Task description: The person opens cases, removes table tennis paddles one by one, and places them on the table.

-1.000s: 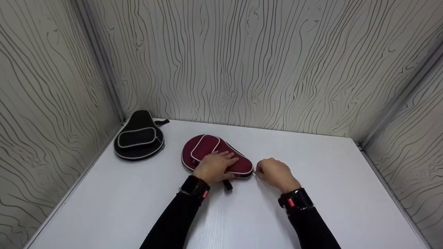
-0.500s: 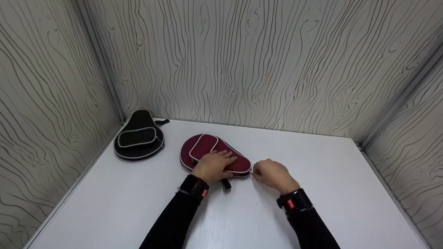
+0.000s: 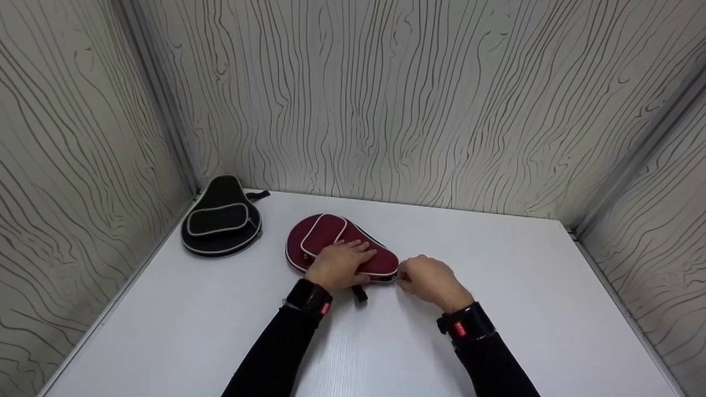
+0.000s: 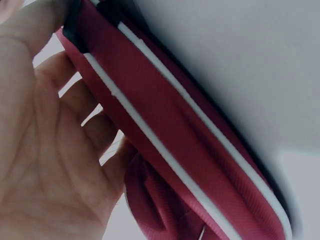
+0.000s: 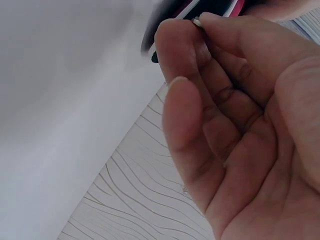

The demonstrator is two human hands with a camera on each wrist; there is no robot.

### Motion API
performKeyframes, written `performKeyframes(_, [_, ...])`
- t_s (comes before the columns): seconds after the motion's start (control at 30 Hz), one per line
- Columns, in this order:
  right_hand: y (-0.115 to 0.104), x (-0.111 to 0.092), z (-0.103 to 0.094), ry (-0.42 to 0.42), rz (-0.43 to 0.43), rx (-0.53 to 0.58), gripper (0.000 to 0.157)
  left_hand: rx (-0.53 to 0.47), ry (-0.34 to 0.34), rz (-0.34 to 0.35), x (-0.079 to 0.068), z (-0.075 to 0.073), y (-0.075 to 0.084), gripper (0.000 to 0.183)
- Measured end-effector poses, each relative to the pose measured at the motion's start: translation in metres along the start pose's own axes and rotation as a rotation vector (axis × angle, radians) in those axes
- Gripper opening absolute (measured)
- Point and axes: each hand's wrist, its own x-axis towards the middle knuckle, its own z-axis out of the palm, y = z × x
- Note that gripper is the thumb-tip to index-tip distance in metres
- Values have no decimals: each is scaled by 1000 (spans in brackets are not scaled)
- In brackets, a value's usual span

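A dark red table tennis paddle case [image 3: 302, 237] with white piping lies flat on the table, its narrow end toward the right. My left hand [image 3: 337, 266] rests on its top with the fingers spread; in the left wrist view the case's side wall [image 4: 165, 115] runs past the palm [image 4: 55, 135]. At the narrow end, my right hand [image 3: 431, 280] pinches a small metal zipper pull [image 3: 395, 278] between thumb and forefinger. The right wrist view shows that pull [image 5: 197, 21] between the fingertips, its other fingers curled. A short black strap [image 3: 360, 293] sticks out under the left hand.
A black paddle case [image 3: 220, 242] with white piping lies at the table's back left, a strap [image 3: 258, 195] sticking out at its side. Wood-grain patterned panels [image 3: 353, 99] enclose the white table [image 3: 220, 331] at the back and both sides.
My right hand has moved slightly left with the zipper pull, along the narrow end's edge. The red case has shifted a little left; my left hand stays on it.
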Motion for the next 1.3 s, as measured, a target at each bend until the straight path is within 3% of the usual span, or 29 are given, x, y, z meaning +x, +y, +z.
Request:
performKeyframes(0.6, [-19, 0, 12, 78, -119, -69, 10, 51, -14, 17, 1, 1, 1, 69])
performKeyframes(1.1, [-17, 0, 13, 68, -114, -65, 9, 81, 26, 36, 0, -2, 8, 66])
performKeyframes(1.3, [-10, 0, 5, 41, -86, -25, 10, 47, 70, 66, 10, 19, -3, 66])
